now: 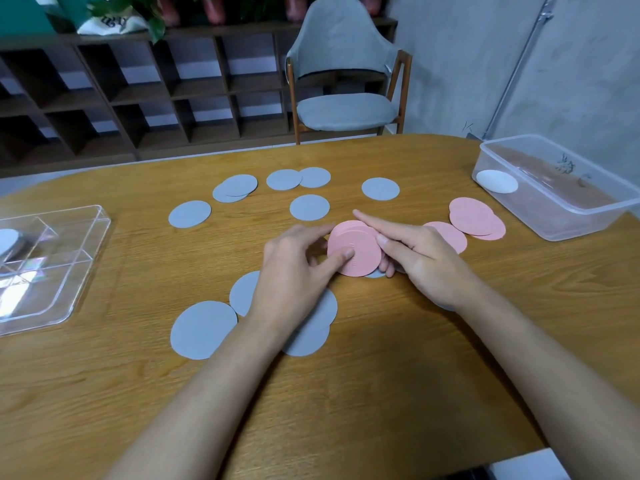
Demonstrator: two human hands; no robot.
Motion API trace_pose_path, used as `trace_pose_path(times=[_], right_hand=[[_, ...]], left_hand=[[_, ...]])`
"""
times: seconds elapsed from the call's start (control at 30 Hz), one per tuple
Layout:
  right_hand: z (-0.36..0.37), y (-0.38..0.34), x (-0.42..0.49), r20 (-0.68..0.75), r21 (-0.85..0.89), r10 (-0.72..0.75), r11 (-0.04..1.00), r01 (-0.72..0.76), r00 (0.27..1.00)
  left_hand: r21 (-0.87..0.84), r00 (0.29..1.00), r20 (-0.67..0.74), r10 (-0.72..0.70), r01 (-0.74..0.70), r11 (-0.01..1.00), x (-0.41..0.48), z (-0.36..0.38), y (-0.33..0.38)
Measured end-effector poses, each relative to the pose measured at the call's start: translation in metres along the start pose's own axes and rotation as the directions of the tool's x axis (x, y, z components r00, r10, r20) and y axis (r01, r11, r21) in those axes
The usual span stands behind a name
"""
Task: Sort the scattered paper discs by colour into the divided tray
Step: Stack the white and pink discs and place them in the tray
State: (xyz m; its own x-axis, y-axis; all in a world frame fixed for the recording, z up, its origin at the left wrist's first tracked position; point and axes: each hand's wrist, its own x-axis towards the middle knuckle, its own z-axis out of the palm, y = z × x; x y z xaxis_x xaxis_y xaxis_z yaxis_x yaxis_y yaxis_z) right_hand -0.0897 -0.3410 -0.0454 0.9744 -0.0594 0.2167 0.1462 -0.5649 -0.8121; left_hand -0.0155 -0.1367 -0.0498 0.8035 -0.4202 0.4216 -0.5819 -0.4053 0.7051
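Observation:
Both hands hold a small stack of pink discs (360, 245) at the table's middle. My left hand (294, 268) pinches the stack, thumb on its top face. My right hand (419, 254) grips its right edge, thumb on the rim and index finger stretched along the far edge. More pink discs (472, 216) lie to the right. Several grey discs are scattered about, among them one far off (380, 188) and one near my left forearm (202, 329). The clear divided tray (62, 268) stands at the left with grey discs (8, 239) in a far compartment.
A clear plastic tub (554, 216) stands at the far right corner with a white disc (497, 181) inside. A grey chair (346, 71) stands beyond the wooden table (381, 375), and a dark shelf unit (138, 95) fills the wall behind.

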Motion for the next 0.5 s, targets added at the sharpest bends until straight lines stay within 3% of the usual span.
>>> trace_pose_path(times=[0.07,0.3,0.4,0.5], right_hand=[[0.0,-0.003,-0.002,0.01,-0.033,0.003,0.999,-0.002,1.0],[0.007,-0.01,-0.009,0.034,-0.431,-0.035,0.901,0.046,0.999],[0.01,-0.011,-0.011,0.032,-0.487,-0.06,0.871,0.068,0.998],[0.012,-0.012,-0.011,-0.015,-0.419,-0.12,0.902,0.102,0.993]], left_hand=[[-0.03,1.0,-0.019,0.007,-0.007,1.0,-0.001,0.0,0.001],[-0.01,0.996,-0.037,0.085,-0.085,0.996,-0.01,0.001,0.006],[-0.071,1.0,-0.023,0.015,-0.016,0.997,-0.01,0.001,0.004],[-0.123,0.999,-0.014,-0.037,0.036,0.992,-0.009,0.0,0.003]])
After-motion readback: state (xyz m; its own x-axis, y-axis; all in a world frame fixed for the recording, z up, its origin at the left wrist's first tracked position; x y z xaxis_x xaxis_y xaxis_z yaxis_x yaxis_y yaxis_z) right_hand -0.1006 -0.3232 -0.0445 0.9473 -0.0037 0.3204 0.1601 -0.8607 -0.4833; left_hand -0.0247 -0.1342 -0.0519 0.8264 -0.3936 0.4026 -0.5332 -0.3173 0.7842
